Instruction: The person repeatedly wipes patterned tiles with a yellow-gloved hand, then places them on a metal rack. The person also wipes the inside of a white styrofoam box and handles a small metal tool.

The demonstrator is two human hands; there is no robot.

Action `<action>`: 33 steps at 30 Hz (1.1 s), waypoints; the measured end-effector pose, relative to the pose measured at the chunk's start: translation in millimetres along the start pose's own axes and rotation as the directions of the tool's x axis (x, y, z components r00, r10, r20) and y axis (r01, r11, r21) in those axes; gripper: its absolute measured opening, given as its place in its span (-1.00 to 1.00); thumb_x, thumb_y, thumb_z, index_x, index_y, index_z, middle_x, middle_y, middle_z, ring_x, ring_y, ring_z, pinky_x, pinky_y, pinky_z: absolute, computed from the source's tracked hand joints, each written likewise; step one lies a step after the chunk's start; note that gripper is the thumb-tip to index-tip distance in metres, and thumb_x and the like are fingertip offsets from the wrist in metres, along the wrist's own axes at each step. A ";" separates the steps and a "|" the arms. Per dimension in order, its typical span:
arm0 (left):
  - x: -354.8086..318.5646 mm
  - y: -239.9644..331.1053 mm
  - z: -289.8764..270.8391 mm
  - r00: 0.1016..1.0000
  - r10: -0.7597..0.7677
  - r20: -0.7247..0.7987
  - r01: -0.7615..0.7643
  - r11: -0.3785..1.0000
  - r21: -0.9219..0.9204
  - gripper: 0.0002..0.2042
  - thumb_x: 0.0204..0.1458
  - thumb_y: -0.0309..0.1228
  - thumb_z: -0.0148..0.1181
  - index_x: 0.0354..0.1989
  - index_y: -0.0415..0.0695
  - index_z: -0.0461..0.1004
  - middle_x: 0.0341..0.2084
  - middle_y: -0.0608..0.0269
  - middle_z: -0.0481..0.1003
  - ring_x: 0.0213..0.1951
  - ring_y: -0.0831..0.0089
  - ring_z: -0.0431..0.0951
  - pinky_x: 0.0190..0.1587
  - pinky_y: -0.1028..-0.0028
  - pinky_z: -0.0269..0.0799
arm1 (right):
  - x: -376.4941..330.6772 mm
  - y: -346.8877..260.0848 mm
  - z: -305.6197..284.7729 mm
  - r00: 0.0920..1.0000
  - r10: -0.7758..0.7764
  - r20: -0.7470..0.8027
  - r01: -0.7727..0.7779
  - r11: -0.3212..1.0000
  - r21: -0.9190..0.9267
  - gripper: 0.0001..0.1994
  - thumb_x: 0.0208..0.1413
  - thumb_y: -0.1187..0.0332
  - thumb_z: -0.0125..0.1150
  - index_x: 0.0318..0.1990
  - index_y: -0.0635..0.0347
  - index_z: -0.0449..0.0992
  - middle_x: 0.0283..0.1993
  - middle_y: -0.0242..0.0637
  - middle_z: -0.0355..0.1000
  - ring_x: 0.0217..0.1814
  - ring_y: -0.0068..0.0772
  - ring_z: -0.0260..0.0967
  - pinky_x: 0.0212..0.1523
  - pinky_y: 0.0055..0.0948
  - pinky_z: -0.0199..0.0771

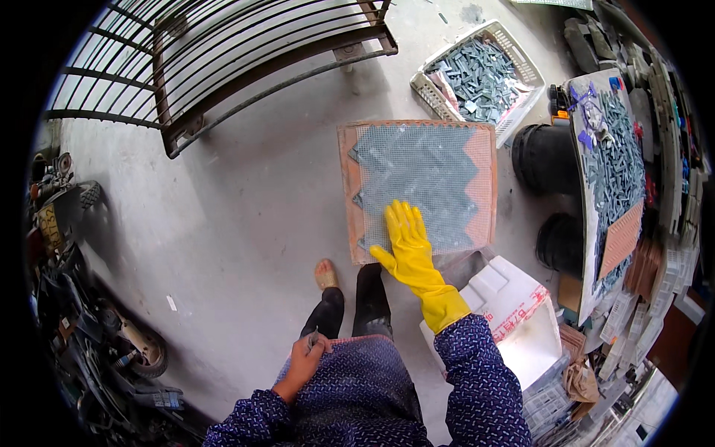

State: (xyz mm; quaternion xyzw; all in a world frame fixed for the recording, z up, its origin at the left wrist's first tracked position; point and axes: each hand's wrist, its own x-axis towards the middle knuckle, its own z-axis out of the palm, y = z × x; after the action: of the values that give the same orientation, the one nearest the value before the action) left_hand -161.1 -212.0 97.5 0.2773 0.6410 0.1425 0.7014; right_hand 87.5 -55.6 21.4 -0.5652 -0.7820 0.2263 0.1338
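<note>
My right hand (pixel 409 245), in a yellow rubber glove, lies flat with fingers stretched out on a white mesh sheet (pixel 482 171). Beneath the mesh, grey strip tiles (pixel 417 179) form a zigzag pattern in a square orange-brown tray (pixel 350 223). The glove covers the near part of the pattern. My bare left hand (pixel 304 363) is closed in front of my lap. Between its fingers shows a small grey piece (pixel 313 339), too small to name. Beside that hand is the pinkish edge of a mesh-like sheet (pixel 357 344) over my lap.
Beyond the tray stands a cream plastic crate (pixel 532 71) of loose grey tiles. At right, a board (pixel 588 246) carries more tiles beside black buckets (pixel 544 160). A white box (pixel 521 298) stands near my right forearm. A metal rack (pixel 275 86) and motorbikes (pixel 97 350) are left.
</note>
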 end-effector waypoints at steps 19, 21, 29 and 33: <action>-6.0 -9.0 -6.7 0.994 -0.112 -0.011 0.111 0.993 -0.041 -0.81 0.02 -0.51 -0.14 -0.58 -0.25 0.36 -0.61 0.33 0.38 -0.47 0.58 0.35 -0.33 0.58 0.24 | -12.3 4.4 2.1 0.960 0.221 -0.171 -0.246 0.959 -0.143 -0.34 0.00 0.08 0.08 0.17 0.31 0.10 0.23 0.05 0.03 0.30 0.02 -0.09 0.30 -0.13 -0.26; 3.5 -6.4 -3.7 0.997 -0.075 0.006 0.075 0.997 -0.027 -0.81 0.02 -0.51 -0.14 -0.58 -0.25 0.36 -0.61 0.32 0.38 -0.47 0.57 0.36 -0.33 0.57 0.25 | 3.6 12.5 5.9 0.938 0.227 -0.262 -0.283 0.938 -0.200 -0.34 0.00 0.07 0.08 0.17 0.33 0.10 0.22 0.05 0.04 0.30 0.03 -0.09 0.30 -0.12 -0.26; -9.4 -6.2 3.4 1.000 -0.017 0.003 0.017 1.000 -0.010 -0.79 0.04 -0.48 -0.13 -0.59 -0.24 0.35 -0.62 0.32 0.38 -0.48 0.57 0.35 -0.34 0.56 0.25 | -48.6 -57.8 39.2 0.991 -0.026 -0.133 0.079 0.908 0.412 -0.65 0.02 0.26 0.07 -0.12 0.35 0.40 0.05 0.00 0.29 0.10 -0.01 0.22 0.11 -0.24 0.18; -13.1 -15.0 -4.9 0.998 -0.062 -0.029 0.061 0.998 -0.035 -0.78 0.02 -0.46 -0.12 -0.62 -0.22 0.37 -0.67 0.39 0.33 -0.56 0.64 0.26 -0.46 0.60 0.15 | -29.7 -27.6 -4.0 0.748 0.589 0.305 -0.465 0.137 0.875 -0.57 0.15 0.04 -0.06 -0.43 0.30 0.46 -0.61 -0.37 0.36 -0.61 -0.57 0.22 -0.50 -0.59 0.22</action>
State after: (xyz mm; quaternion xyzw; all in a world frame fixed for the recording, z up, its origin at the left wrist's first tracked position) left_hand -170.1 -230.2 99.5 0.2432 0.6572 0.1359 0.7004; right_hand 76.3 -89.9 40.1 -0.6372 -0.2567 0.6200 0.3792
